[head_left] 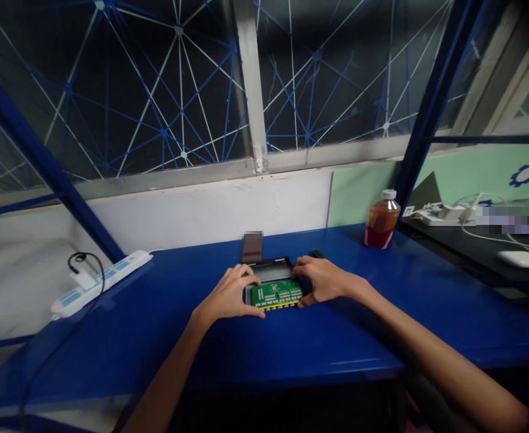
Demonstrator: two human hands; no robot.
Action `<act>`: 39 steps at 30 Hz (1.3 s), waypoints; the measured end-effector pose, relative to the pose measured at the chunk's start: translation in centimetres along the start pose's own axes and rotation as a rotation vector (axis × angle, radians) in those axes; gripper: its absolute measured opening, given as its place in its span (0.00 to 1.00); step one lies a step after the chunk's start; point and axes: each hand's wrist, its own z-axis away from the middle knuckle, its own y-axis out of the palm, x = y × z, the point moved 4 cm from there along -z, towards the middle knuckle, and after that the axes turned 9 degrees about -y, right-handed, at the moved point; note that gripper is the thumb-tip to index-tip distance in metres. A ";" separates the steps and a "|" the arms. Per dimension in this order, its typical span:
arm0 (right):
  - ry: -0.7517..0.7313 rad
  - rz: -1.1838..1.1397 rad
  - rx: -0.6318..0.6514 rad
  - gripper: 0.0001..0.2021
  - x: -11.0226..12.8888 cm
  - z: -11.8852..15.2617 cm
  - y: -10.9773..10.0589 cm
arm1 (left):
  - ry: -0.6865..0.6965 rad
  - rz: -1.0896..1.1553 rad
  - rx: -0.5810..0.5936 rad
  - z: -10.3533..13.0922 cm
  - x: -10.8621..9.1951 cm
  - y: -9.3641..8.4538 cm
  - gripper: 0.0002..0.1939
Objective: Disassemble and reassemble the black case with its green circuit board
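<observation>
A green circuit board (pixel 277 293) with a row of yellow connectors along its near edge lies on the blue table. Right behind it is a dark, shallow rectangular case (pixel 271 272), partly covered by my fingers. My left hand (pixel 235 293) grips the board's left end, thumb at the near corner and fingers at the far side. At the right end, my right hand (pixel 317 279) holds the board the same way, its fingertips by the case's right edge. Whether the board sits inside part of the case cannot be made out.
Behind the case lies a brown flat object (pixel 252 248), and a small dark item (pixel 317 254) is beyond my right hand. A bottle of orange drink (pixel 382 221) stands at the back right. A white power strip (pixel 102 282) with a black cable lies left.
</observation>
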 end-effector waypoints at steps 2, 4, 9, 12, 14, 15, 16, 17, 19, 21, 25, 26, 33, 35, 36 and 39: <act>0.007 -0.003 0.016 0.29 0.0 0.0 0.0 | 0.005 0.000 0.001 0.0 0.0 0.0 0.33; 0.014 -0.014 0.026 0.31 0.0 0.0 0.0 | 0.003 0.000 0.001 -0.1 0.0 0.0 0.32; 0.006 -0.021 0.005 0.39 -0.1 0.0 0.0 | -0.009 0.002 0.008 -0.1 0.0 0.0 0.33; -0.003 -0.007 0.010 0.38 -0.1 0.0 0.2 | -0.013 0.004 0.017 -0.1 0.1 0.0 0.32; -0.007 -0.013 0.003 0.38 -0.2 0.0 0.1 | -0.017 0.006 0.023 -0.1 0.1 0.0 0.33; -0.009 -0.020 -0.004 0.39 -0.2 0.0 0.1 | -0.018 0.005 0.024 -0.1 0.1 0.0 0.33; -0.010 -0.028 -0.014 0.39 -0.2 0.0 0.0 | -0.018 0.004 0.026 -0.1 0.1 0.0 0.33; -0.010 -0.035 -0.026 0.40 -0.2 0.0 -0.1 | -0.017 0.002 0.026 -0.1 0.1 0.0 0.33; -0.006 -0.043 -0.058 0.39 -0.2 0.1 -0.4 | -0.011 -0.001 0.021 -0.1 0.1 0.0 0.33; 0.008 -0.042 -0.110 0.34 -0.4 0.1 -0.7 | 0.000 0.001 0.008 -0.1 0.0 -0.1 0.32; 0.085 -0.012 -0.237 0.23 -1.3 0.4 -1.5 | 0.016 0.019 -0.011 -0.1 -0.1 -0.1 0.31; 0.112 0.001 -0.263 0.21 -1.7 0.5 -1.7 | 0.020 0.023 -0.012 -0.1 -0.1 -0.1 0.32; 0.365 0.150 -0.345 0.16 -6.0 1.5 -1.9 | 0.017 0.073 -0.021 -0.1 -0.5 -0.4 0.31; 0.471 0.183 -0.332 0.18 -7.6 1.9 -1.7 | 0.018 0.097 -0.031 -0.1 -0.7 -0.4 0.30; 0.523 0.190 -0.315 0.20 -8.3 2.2 -1.5 | 0.024 0.109 -0.037 -0.1 -0.8 -0.4 0.29; 0.611 0.163 -0.224 0.25 -10.1 2.7 -0.5 | 0.048 0.131 -0.047 -0.2 -1.2 -0.5 0.28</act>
